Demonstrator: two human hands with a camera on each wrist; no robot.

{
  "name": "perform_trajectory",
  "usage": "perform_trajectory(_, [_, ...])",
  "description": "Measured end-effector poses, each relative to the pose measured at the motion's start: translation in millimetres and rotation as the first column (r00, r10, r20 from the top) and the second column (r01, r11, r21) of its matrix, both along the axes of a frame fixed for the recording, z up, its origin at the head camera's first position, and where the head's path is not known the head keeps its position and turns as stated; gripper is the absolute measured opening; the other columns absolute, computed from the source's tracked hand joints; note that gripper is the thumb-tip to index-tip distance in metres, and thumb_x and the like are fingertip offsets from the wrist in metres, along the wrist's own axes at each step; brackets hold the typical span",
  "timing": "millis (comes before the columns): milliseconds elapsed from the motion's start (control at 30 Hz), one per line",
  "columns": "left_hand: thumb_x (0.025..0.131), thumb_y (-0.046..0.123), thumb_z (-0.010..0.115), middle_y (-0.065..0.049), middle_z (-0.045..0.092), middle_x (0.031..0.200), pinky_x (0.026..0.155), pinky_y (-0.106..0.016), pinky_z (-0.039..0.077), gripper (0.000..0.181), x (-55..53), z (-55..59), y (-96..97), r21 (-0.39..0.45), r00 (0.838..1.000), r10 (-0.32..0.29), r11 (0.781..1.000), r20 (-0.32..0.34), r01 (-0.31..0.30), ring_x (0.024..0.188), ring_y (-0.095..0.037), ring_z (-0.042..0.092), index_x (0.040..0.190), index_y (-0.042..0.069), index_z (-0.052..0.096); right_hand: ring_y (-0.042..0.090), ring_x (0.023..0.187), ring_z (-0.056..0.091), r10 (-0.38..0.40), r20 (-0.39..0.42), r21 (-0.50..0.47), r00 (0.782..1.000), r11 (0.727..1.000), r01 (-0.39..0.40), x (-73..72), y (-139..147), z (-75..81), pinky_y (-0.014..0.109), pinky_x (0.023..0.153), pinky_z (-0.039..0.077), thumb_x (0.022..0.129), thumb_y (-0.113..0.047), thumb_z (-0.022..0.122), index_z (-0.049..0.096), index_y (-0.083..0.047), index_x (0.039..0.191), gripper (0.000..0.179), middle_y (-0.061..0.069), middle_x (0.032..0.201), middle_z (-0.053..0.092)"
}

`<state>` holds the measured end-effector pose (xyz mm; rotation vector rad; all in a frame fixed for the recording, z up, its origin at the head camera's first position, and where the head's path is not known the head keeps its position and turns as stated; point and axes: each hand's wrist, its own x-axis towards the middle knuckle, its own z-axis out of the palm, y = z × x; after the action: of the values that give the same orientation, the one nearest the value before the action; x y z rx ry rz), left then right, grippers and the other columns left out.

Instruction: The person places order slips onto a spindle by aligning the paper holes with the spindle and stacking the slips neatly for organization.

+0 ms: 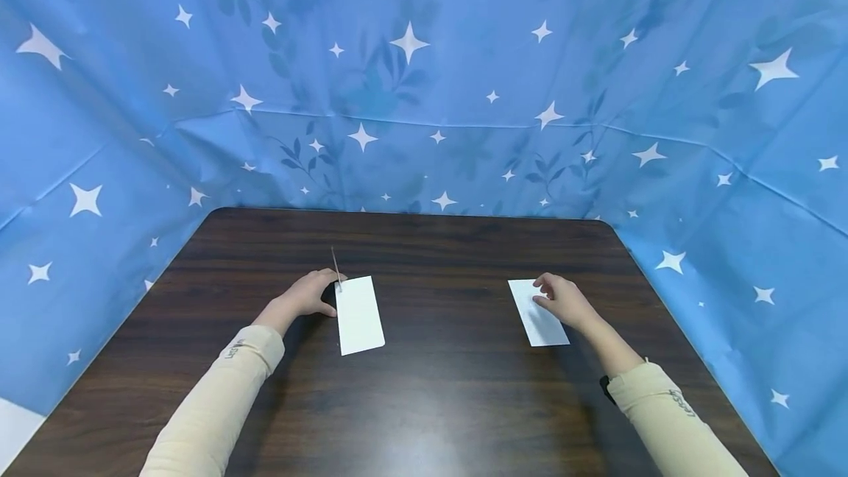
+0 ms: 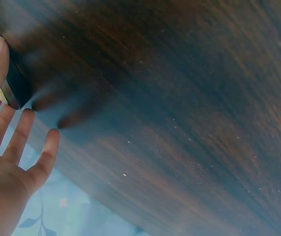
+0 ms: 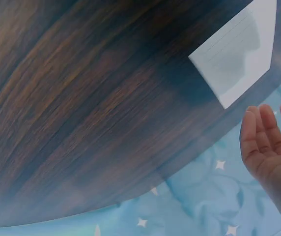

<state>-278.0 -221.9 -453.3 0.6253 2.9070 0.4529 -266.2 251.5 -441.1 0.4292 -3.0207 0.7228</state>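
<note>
My left hand [image 1: 308, 294] is at the left edge of a white-topped rectangular object [image 1: 360, 319], thumb and fingers spread around its upper left corner. A thin stick [image 1: 336, 266] rises from that corner. In the left wrist view, the object's dark side [image 2: 18, 87] shows between the thumb and the loosely extended fingers [image 2: 46, 152]; whether they touch it, I cannot tell. Over a white sheet of paper [image 1: 539, 322] on the right hovers my right hand [image 1: 563, 299], fingers slightly bent and holding nothing. Faint printed lines mark the paper [image 3: 238, 54] in the right wrist view.
Both items are on a dark wood-grain table [image 1: 444, 389] with rounded far corners. A blue curtain [image 1: 424, 79] with white stars hangs behind the table and along its sides. A dark band [image 1: 606, 387] circles the right wrist.
</note>
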Motion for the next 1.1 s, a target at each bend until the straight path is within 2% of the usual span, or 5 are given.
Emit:
perform_trajectory(100, [0.072,0.017,0.081,-0.024,0.052,0.130,0.102,-0.053,0.041,0.067,-0.9,0.3,0.8,-0.001,1.000,0.000,1.000,0.013,0.000,0.121,-0.043,0.047,0.130,-0.002,0.051,0.039,0.096,0.057,0.032,0.022,0.018,0.999,0.999,-0.032,-1.1,6,-0.9,0.049,0.080,0.050,0.083,-0.016,0.071,0.055,0.009,0.115,0.044,0.027,0.105,0.060])
perform_trajectory(233, [0.072,0.017,0.081,-0.024,0.051,0.133,0.103,-0.053,0.040,0.068,-0.2,0.0,-1.4,0.008,0.999,0.025,1.000,0.046,-0.026,0.123,-0.042,0.045,0.130,-0.001,0.051,0.049,0.115,0.047,0.080,0.050,0.037,0.996,0.996,-0.082,-3.8,8,-3.8,0.058,0.094,0.043,0.078,-0.023,0.077,0.046,0.010,0.127,0.067,0.034,0.125,0.049])
perform_trajectory(367, [0.072,0.016,0.082,-0.024,0.050,0.133,0.103,-0.053,0.040,0.068,-1.5,1.2,-1.9,0.005,0.998,0.033,0.999,0.047,-0.034,0.123,-0.042,0.045,0.130,-0.001,0.051,0.052,0.124,0.037,0.085,0.092,0.057,0.992,0.994,-0.090,-8.2,8,-4.3,0.063,0.100,0.036,0.076,-0.025,0.078,0.037,0.011,0.135,0.079,0.036,0.135,0.038])
perform_trajectory(767, [0.071,0.016,0.082,-0.023,0.051,0.133,0.104,-0.052,0.040,0.068,-3.5,-2.5,1.9,-0.007,0.998,0.041,0.999,0.041,-0.041,0.122,-0.041,0.046,0.130,0.000,0.052,0.055,0.132,0.023,0.049,0.249,0.104,0.967,0.992,-0.077,-8.4,13,-5.8,0.062,0.108,0.027,0.067,-0.026,0.085,0.028,0.013,0.139,0.100,0.040,0.143,0.021])
perform_trajectory(1100, [0.067,0.016,0.085,-0.021,0.055,0.129,0.101,-0.053,0.041,0.070,-6.4,1.5,1.0,0.001,0.999,0.030,1.000,0.030,-0.030,0.119,-0.042,0.049,0.127,-0.001,0.053,0.056,0.131,0.023,0.002,0.349,0.233,0.937,0.968,-0.088,-12.8,3,-2.0,0.062,0.108,0.027,0.067,-0.025,0.085,0.019,0.017,0.141,0.108,0.041,0.143,0.022])
